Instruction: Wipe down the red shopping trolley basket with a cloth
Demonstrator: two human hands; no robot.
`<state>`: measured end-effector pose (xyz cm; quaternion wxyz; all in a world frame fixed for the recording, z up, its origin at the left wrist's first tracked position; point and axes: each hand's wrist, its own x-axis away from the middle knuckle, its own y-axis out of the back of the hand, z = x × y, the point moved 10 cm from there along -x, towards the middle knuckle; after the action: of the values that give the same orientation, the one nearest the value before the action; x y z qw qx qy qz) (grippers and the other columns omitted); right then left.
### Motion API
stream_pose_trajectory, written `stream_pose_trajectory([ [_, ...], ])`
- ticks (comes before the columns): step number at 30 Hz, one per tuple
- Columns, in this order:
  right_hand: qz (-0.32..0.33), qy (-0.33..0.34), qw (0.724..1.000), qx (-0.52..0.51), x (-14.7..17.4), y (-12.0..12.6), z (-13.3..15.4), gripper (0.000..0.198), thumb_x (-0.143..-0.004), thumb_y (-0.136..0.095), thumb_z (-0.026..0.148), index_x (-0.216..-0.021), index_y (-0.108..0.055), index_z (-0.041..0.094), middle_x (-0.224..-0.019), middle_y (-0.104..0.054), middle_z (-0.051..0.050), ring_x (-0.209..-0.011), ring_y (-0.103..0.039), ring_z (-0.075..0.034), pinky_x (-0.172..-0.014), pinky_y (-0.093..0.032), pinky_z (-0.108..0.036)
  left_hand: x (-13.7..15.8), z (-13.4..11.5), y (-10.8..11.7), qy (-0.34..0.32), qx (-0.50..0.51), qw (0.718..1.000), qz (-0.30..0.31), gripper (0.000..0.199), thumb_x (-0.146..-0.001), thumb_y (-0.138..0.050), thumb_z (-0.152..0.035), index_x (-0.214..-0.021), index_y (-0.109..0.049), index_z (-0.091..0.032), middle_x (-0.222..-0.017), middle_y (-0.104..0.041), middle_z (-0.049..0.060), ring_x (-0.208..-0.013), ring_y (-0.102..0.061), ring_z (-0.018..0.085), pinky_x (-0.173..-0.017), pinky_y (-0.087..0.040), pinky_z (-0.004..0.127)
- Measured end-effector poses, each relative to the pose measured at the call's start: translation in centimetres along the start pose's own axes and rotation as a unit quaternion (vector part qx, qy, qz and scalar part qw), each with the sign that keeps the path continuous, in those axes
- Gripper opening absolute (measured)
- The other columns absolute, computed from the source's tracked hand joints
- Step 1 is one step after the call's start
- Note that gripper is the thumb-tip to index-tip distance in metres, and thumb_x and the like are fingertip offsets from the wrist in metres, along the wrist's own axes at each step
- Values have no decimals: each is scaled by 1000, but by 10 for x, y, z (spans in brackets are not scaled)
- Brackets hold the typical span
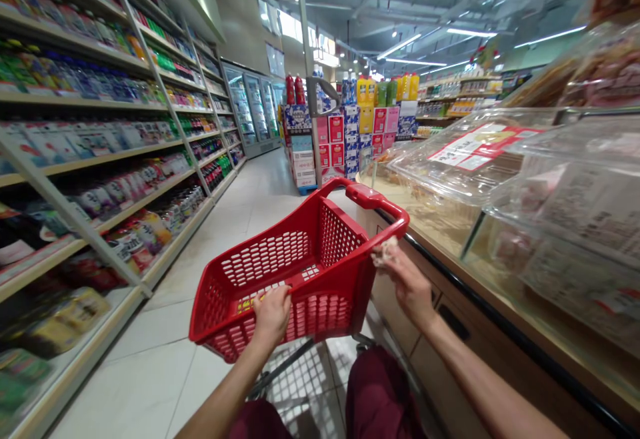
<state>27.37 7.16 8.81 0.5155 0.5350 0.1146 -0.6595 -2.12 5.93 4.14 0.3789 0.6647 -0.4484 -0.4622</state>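
One red basket [320,259], tilted, sits on a trolley frame [300,376] in the aisle. Inside the basket: something small and yellow at the bottom near the left hand, can't tell what. Left hand [271,316] grips the basket's near rim, fingers curled over it. Right hand [407,282] just right of the basket, closed on one small pale item [384,252] touching the basket's right rim. Right of the basket: counter [500,306] with clear lidded bins [565,192]. Left of the basket: stocked shelves [100,159]
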Motion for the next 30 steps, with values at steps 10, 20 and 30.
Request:
stream_pose_trajectory([
  [10, 197, 4, 979, -55, 41, -50, 17, 35, -75, -40, 11, -98, -60, 27, -100, -64, -2, -95, -60, -18, -79, -51, -33, -2, 1, 0, 0, -2, 1000, -16, 24, -79, -35, -19, -86, -57, -24, -89, -67, 1, -88, -54, 17, -85, -26, 38],
  [20, -8, 12, 987, 161, -113, 19, -15, 24, -75, -43, 20, -90, -61, 17, -109, -57, -12, -103, -50, -24, -88, -41, -42, 1, -1, -4, -15, 9, 1000, -19, 23, -79, -35, -19, -85, -57, -23, -88, -66, 2, -88, -54, 17, -86, -26, 38],
  [30, 159, 122, 957, 212, -100, 13, -28, 50, -73, -48, 29, -121, -43, 17, -133, -36, -14, -123, -31, -27, -98, -25, -51, 0, -1, -3, -20, 26, 999, -21, 24, -78, -34, -17, -84, -56, -22, -88, -65, 3, -88, -54, 17, -86, -27, 39],
])
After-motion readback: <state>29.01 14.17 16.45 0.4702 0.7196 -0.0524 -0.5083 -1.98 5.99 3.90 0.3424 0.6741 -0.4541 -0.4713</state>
